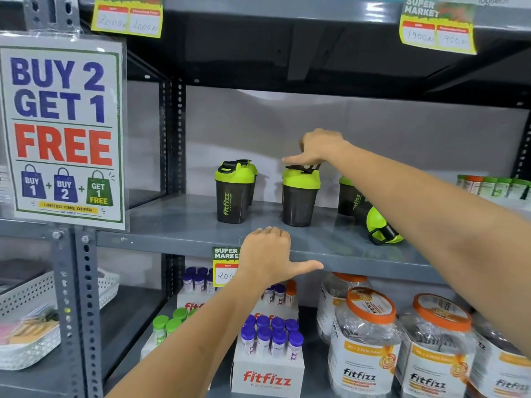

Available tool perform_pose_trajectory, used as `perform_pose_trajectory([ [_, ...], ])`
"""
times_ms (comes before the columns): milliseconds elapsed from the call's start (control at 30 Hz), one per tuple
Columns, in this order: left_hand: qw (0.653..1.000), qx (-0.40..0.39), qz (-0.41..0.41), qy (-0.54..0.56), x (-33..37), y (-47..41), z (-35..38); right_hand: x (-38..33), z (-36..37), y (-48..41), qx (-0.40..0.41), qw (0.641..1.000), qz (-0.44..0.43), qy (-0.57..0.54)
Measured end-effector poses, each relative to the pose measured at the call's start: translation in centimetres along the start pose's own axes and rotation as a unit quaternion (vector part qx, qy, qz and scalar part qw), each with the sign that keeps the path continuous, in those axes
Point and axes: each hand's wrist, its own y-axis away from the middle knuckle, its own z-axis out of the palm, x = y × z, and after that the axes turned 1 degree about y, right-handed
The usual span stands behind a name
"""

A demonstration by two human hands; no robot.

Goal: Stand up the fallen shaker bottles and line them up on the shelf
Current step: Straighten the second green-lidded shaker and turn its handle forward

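Observation:
Dark shaker bottles with lime-green lids stand on the grey shelf [186, 225]. One upright bottle [232, 193] is at the left with another [253, 170] partly hidden behind it. My right hand [319, 147] rests on top of the middle upright bottle [300, 196], fingers over its lid and handle. Behind my right forearm stands another upright bottle [349, 198], partly hidden. One bottle [380, 225] lies on its side at the right, lid toward me. My left hand [273, 255] rests on the shelf's front edge, thumb out, holding nothing.
A price tag [224, 265] hangs on the shelf edge by my left hand. Small tubes [494, 186] stand at the shelf's far right. Below are boxes of tubes [270, 340] and large jars [367, 340]. A promo sign [63, 133] hangs on the left upright.

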Motion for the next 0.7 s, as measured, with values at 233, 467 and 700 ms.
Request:
perform_pose_trajectory([
  [233, 1.000, 0.011, -0.002, 0.002, 0.0, 0.1, -0.1, -1.0, -0.2, 0.5, -0.074, 0.994, 0.031, -0.075],
  [467, 1.000, 0.007, -0.001, 0.005, 0.0, 0.2, -0.1, -0.1, -1.1, 0.2, -0.140, 0.975, 0.021, -0.171],
  [700, 1.000, 0.001, 0.001, 0.004, 0.1, 0.1, -0.2, 0.2, -2.0, 1.0, -0.207, 0.956, 0.054, -0.201],
])
